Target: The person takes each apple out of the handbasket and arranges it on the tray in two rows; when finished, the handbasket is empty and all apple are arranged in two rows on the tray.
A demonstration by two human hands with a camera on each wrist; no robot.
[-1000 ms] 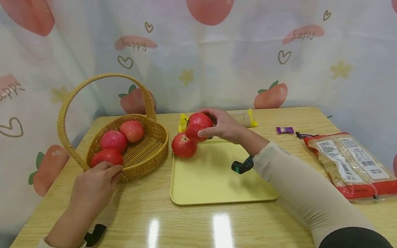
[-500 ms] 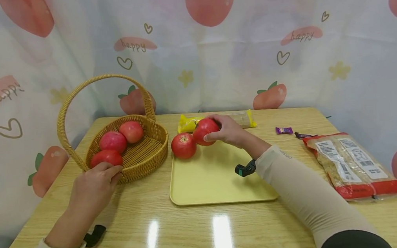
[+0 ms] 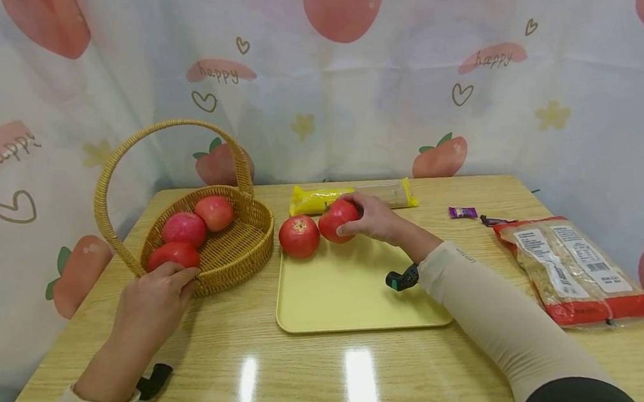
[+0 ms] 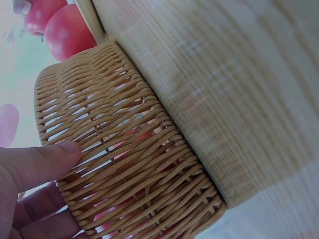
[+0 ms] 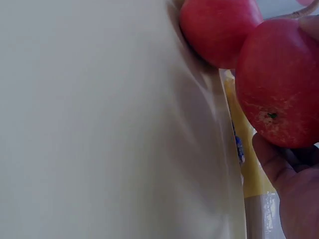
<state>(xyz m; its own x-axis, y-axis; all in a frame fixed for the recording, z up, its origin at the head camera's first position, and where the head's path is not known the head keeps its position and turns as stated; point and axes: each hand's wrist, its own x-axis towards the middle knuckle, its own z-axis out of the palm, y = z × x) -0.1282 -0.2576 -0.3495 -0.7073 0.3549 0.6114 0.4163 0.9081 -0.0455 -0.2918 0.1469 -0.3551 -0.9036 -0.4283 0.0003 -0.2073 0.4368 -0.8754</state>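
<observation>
My right hand (image 3: 378, 218) grips a red apple (image 3: 338, 221) by its sides, over the back edge of the yellow tray (image 3: 353, 294). Another apple (image 3: 299, 235) sits at the tray's back left corner, right beside the held one. In the right wrist view, the held apple (image 5: 279, 84) shows its blossom end. My left hand (image 3: 155, 298) pinches the near rim of the wicker basket (image 3: 241, 262), thumb outside on the weave (image 4: 114, 129) in the left wrist view and fingers over the rim. Inside the basket lie a pink-red apple (image 3: 183, 230), a lighter apple (image 3: 215, 213) and a red apple (image 3: 174, 255).
Behind the tray lies a yellow-ended clear packet (image 3: 396, 193). To the right are a purple-wrapped candy (image 3: 463, 212), a dark wrapped candy (image 3: 496, 219) and a large red-edged bag (image 3: 577, 268). The basket's tall handle (image 3: 177, 123) arches upward, and a printed curtain (image 3: 360, 108) hangs behind the table.
My right hand has moved the apple rightward and down toward the tray's back edge, away from in front of the other apple. The left hand keeps its grip on the basket.
</observation>
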